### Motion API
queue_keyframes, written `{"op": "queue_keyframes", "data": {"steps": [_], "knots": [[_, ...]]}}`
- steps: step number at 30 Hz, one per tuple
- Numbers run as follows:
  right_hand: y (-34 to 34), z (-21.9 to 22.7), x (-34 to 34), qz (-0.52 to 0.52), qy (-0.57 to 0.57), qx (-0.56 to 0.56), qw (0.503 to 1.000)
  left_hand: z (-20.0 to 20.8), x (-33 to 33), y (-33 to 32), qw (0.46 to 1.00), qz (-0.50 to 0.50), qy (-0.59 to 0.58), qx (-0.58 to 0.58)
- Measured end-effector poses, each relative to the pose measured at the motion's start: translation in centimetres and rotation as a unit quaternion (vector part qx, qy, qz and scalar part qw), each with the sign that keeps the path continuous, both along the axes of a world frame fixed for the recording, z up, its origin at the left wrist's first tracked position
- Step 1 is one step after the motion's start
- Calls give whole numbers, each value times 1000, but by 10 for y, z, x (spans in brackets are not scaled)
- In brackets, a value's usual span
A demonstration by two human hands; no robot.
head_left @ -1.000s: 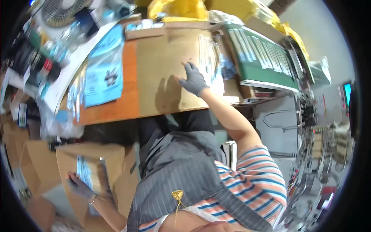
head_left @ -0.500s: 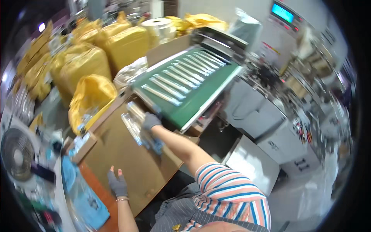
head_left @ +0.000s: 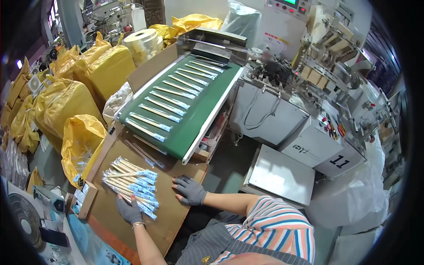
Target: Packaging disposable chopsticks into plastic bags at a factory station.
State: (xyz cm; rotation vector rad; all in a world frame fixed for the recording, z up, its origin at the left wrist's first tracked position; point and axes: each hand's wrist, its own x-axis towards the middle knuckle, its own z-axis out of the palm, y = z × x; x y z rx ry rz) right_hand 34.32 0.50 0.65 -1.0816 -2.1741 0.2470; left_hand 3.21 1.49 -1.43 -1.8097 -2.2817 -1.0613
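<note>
Left hand spreads loosely against the wrapped chopsticks; right hand, empty, right of them; uneven pushing could scatter them.

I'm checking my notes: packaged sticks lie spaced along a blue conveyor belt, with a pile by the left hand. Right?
No, the conveyor belt is green, as the head view shows; the packaged sticks, pile and left hand are as stated.

left hand: seemingly touching wrapped sticks | right hand (gloved): over cardboard
</note>
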Motion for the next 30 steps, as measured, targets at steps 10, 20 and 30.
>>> {"op": "queue_keyframes", "data": {"steps": [10, 20, 30], "knots": [[-4, -6, 1, 1, 10, 20, 1000, -2, 3, -6, 1000, 14, 17, 1], [-3, -4, 0, 3, 11, 11, 1000, 8, 6, -3, 999, -36, -1, -2], [-6, -10, 0, 2, 17, 3, 1000, 11, 5, -6, 996, -82, -19, 15]]}}
